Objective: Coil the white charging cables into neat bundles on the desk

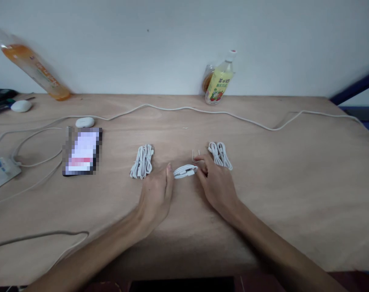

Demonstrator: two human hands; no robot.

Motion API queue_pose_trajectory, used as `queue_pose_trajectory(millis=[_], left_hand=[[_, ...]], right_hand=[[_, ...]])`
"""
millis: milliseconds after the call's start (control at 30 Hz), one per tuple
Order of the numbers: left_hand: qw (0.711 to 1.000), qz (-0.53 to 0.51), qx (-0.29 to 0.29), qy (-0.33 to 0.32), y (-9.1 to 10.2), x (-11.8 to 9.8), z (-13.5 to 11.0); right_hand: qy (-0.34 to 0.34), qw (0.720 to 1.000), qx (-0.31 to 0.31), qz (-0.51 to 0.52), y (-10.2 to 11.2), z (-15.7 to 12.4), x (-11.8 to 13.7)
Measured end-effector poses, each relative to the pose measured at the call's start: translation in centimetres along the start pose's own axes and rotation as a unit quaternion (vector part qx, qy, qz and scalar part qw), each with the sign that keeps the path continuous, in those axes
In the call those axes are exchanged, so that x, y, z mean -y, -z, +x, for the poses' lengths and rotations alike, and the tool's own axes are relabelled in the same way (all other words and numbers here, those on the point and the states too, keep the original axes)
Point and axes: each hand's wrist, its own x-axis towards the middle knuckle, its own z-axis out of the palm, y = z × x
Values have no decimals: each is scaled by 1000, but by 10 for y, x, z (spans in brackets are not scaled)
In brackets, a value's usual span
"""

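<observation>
Between my hands a coiled white charging cable [186,172] hangs just over or on the table, its connector lying across the loops. My left hand [156,190] is closed at the coil's left end, thumb upright, other fingers mostly hidden. At the right end, the thumb of my right hand [219,182] meets the coil, while its index finger stretches toward a thin white tie [193,156] on the table. Bundled white cables [142,161] lie beyond my left hand. Another pair of coiled white cables [221,155] rests just past my right hand.
A phone [83,151] and a white earbud case [85,122] lie left on the wooden table [278,174]. An orange drink bottle [38,71] and a yellow one [220,81] stand by the wall. One long white cord [187,108] crosses the back.
</observation>
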Motion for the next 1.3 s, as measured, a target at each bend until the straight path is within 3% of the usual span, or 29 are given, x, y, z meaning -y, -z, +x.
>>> queue_pose_trajectory(millis=[433, 600, 733, 867, 1033, 1300], left_hand=[[990, -59, 11, 130, 1, -3, 1], [982, -92, 5, 166, 1, -3, 3], [957, -187, -4, 224, 0, -2, 6], [894, -333, -5, 299, 1, -3, 11], [848, -405, -44, 340, 3, -8, 17], [831, -443, -67, 331, 3, -11, 18]], right_hand=[[-34, 970, 117, -212, 7, 12, 22], [-17, 964, 124, -235, 5, 11, 21], [24, 982, 64, -177, -2, 7, 10], [108, 994, -13, -20, -6, -4, 3], [152, 977, -11, 151, 0, -19, 13], [150, 952, 17, 265, 1, -27, 23]])
